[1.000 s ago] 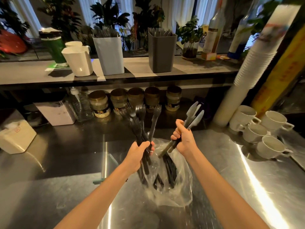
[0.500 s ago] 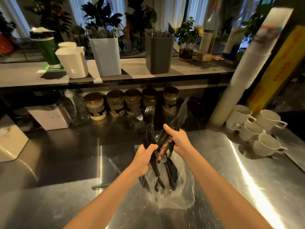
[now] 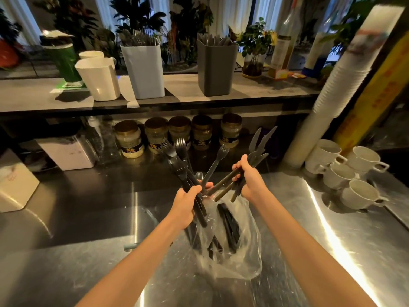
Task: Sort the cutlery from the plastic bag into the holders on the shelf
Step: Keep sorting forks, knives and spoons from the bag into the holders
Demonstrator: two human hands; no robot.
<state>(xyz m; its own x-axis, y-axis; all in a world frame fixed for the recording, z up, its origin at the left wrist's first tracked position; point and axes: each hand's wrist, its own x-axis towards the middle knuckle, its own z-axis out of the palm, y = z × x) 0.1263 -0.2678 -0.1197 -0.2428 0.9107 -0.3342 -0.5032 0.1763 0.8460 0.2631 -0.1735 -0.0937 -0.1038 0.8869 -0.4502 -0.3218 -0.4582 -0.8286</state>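
Note:
A clear plastic bag (image 3: 234,255) lies on the steel counter (image 3: 332,251) with dark cutlery still inside it. My left hand (image 3: 186,207) grips a bunch of black forks (image 3: 179,160), tines up, just above the bag's mouth. My right hand (image 3: 247,178) grips a bundle of black knives (image 3: 260,142), blades pointing up and right. On the shelf (image 3: 33,96) above stand a light blue holder (image 3: 145,69) with forks in it and a dark grey holder (image 3: 215,67) with knives in it.
White jugs (image 3: 99,78) and a green cup stand left on the shelf. Several jars (image 3: 155,136) line the space under it. White mugs (image 3: 345,173) and a leaning stack of paper cups (image 3: 327,94) sit right. A white box (image 3: 15,187) is at the left.
My hands came together over the bag half a second ago and have now drawn apart again. The right hand's knife bundle swung right; the fork bunch stays in the left hand.

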